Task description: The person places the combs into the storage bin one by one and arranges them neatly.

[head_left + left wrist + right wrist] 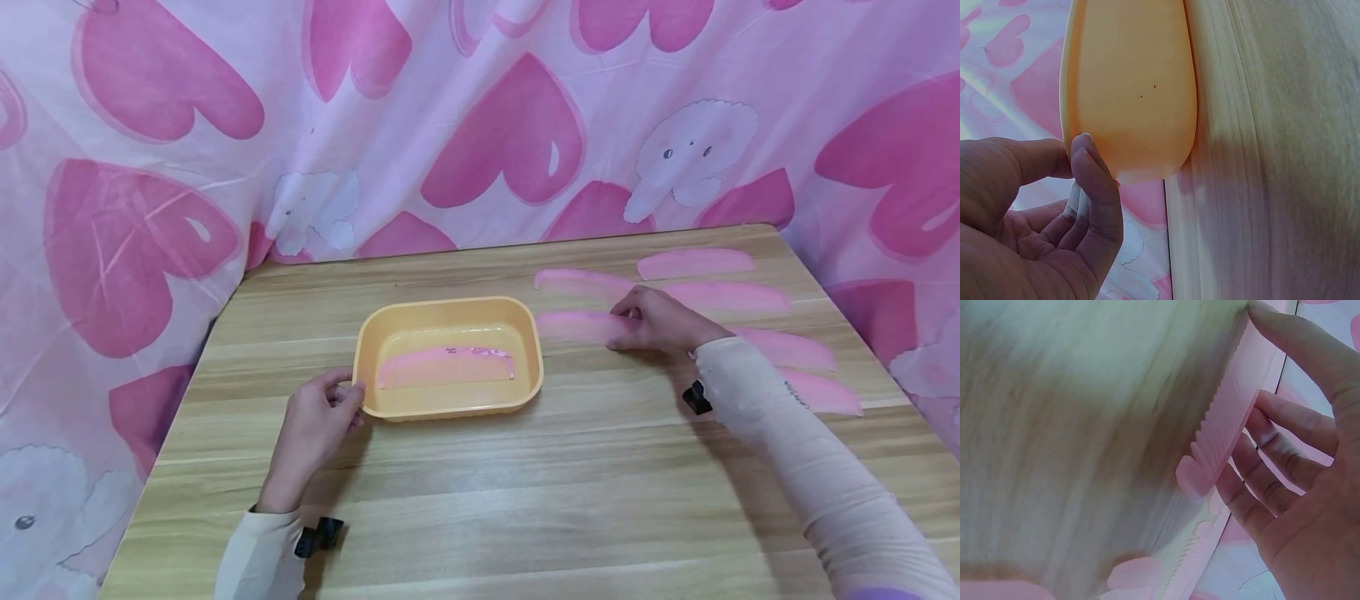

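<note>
Nearest the head camera, two pale long sleeves come in over the near edge of the light wood-grain desk (525, 500), each with a small black clip at the wrist.

Behind the desk's far and side edges hangs a pink cloth printed with large hearts and white elephants (480, 125).

Toward the middle of the desk, somewhat left, sits a rectangular orange plastic tray with rounded corners (450, 317). Inside it lies one pink plastic comb (446, 365), its teeth pointing to the near edge.

The left hand (318, 425) rests at the tray's near left corner; its grip is narrow, thumb and fingers pinching the tray's rim, as the left wrist view shows with the thumb (1094, 181) against the orange wall (1129, 87).

Toward the far right corner of the desk several more pink combs are spread flat: one farthest back (693, 262), one beside it to the left (581, 282), one just behind the right hand (738, 296), and two near the right edge (795, 348) (825, 392), partly hidden by the forearm.

The right hand (660, 321) lies on another loose pink comb (573, 325) just right of the tray. Its grip holds this comb: in the right wrist view the thumb (1297, 337) and curled fingers (1272, 456) pinch it (1229, 412) and tilt it up on edge, teeth toward the wood.
</note>
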A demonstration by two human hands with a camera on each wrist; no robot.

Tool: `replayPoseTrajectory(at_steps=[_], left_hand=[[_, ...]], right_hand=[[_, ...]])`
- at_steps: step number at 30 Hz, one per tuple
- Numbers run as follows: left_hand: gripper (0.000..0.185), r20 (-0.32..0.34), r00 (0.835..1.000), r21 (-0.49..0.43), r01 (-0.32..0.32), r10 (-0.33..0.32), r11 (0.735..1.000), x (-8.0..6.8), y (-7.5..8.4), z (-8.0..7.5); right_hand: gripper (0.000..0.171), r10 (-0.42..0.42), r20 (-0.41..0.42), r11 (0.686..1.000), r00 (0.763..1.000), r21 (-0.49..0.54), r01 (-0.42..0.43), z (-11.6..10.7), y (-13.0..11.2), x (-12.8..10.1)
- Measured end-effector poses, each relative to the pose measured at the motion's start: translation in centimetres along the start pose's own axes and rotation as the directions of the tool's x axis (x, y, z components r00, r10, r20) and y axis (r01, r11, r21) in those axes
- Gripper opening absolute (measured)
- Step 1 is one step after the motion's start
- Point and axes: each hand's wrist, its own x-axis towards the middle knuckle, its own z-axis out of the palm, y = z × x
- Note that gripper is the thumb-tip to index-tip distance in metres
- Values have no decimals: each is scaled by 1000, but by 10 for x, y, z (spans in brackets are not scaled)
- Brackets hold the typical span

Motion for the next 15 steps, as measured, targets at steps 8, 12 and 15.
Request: replayPoseTrajectory(at_steps=[8, 12, 15], left_hand=[[34, -5, 1000, 9, -2, 2, 1000, 1, 0, 0], [34, -4, 1000, 8, 5, -5, 1000, 1, 0, 0], [35, -1, 1000, 6, 9, -9, 1000, 0, 1, 0]], right_hand=[[56, 15, 0, 1000, 1000, 24, -15, 0, 1, 0], [58, 14, -3, 1000, 1000, 17, -14, 1, 2, 0], [57, 8, -11, 1000, 1000, 5, -8, 1, 3, 0]])
